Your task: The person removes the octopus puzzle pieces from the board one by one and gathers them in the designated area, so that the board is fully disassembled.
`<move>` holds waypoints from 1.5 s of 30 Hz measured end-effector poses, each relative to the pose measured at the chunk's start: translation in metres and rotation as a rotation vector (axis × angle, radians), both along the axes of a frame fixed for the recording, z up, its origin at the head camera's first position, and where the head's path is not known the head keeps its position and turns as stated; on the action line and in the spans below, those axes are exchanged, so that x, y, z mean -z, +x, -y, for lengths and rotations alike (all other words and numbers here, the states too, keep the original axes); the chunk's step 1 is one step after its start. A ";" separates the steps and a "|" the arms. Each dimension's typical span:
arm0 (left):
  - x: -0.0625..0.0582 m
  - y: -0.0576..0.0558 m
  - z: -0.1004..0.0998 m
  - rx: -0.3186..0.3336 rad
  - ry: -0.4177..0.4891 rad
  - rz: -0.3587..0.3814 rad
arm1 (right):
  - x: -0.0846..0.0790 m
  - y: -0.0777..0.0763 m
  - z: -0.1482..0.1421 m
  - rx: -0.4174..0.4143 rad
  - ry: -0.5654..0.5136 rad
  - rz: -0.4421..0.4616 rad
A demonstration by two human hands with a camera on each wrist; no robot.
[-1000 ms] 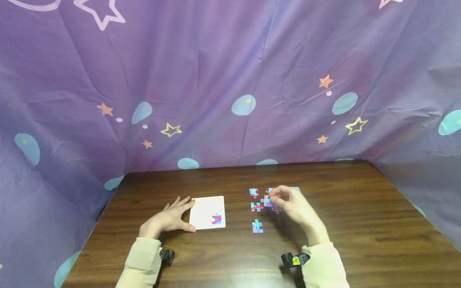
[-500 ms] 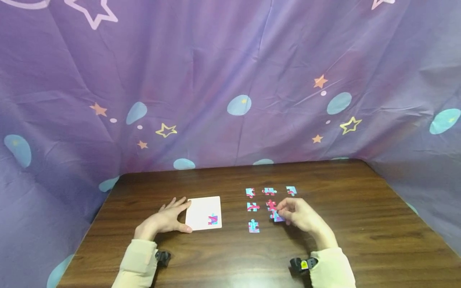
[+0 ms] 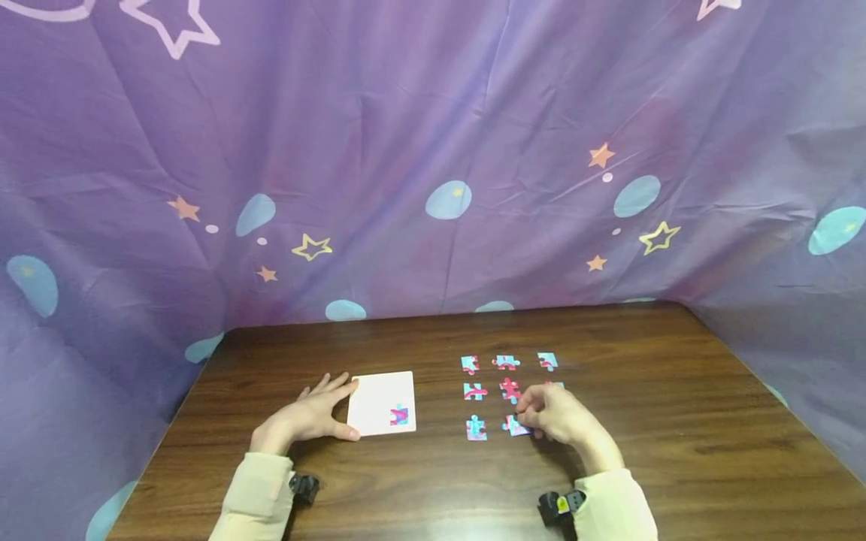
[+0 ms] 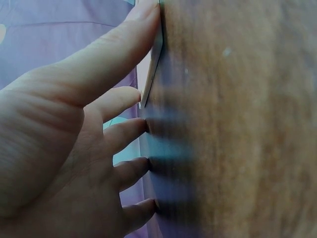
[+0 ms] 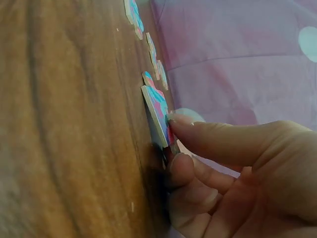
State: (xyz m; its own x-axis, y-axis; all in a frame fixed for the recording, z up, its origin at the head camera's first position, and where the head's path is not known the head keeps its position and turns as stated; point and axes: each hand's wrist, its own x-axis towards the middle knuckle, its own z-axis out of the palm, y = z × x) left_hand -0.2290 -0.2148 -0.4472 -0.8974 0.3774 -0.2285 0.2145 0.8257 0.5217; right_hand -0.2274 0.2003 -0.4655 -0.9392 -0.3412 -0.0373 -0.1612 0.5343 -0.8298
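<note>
Between thumb and fingers, my right hand (image 3: 556, 413) pinches a blue, pink and purple jigsaw puzzle piece (image 5: 159, 111), low over the table and slightly tilted in the right wrist view. My left hand (image 3: 310, 415) rests spread at the left side of a square white puzzle board (image 3: 372, 402). Its thumb (image 4: 116, 57) and index finger touch the board's edge, and the other fingertips meet the table. On the board, near its front right corner, lies one puzzle piece (image 3: 399, 415). A red piece (image 3: 510, 389) lies just beyond my right fingertips.
Several loose puzzle pieces lie in rough rows right of the board, among them a front left one (image 3: 476, 429) and a back right one (image 3: 547, 361). Another piece (image 3: 556, 385) is partly covered by my right hand. A purple patterned cloth (image 3: 379, 150) hangs behind the wooden table (image 3: 419, 488).
My right hand has carried the pinched piece from over the middle of the loose pieces toward the front row, uncovering pieces behind it. My left hand stays at the board.
</note>
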 end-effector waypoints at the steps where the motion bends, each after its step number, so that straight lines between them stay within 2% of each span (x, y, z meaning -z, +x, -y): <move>1: 0.000 0.000 0.000 -0.001 0.002 0.001 | 0.000 0.000 0.000 0.011 0.005 -0.003; 8: 0.000 0.001 0.001 -0.007 -0.006 -0.003 | -0.002 -0.002 0.004 0.066 0.057 -0.036; 11: 0.001 0.001 0.003 -0.002 -0.010 -0.008 | -0.005 -0.001 0.006 0.053 0.086 -0.070; 16: -0.001 0.001 0.002 -0.008 0.008 -0.003 | -0.013 -0.001 0.008 -0.015 0.101 -0.128; 21: -0.001 -0.002 0.001 -0.004 0.003 -0.010 | -0.020 -0.002 0.017 0.024 0.154 -0.168; 26: 0.003 -0.003 0.000 0.006 0.001 -0.003 | -0.024 0.002 0.034 0.045 0.183 -0.193; 34: 0.005 -0.005 -0.001 0.013 0.004 0.003 | -0.026 0.007 0.062 0.003 0.177 -0.267; 37: 0.004 -0.005 -0.002 0.018 0.003 -0.002 | -0.024 0.009 0.073 -0.012 0.185 -0.298; 45: 0.002 -0.002 -0.002 -0.001 0.005 0.007 | -0.013 0.009 0.109 -0.073 0.166 -0.304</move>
State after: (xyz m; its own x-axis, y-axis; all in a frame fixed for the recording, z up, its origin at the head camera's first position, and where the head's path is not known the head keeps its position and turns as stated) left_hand -0.2313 -0.2132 -0.4495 -0.8961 0.3777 -0.2331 0.2098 0.8232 0.5275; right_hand -0.2183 0.0916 -0.4525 -0.8892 -0.4208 0.1799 -0.4305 0.6356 -0.6408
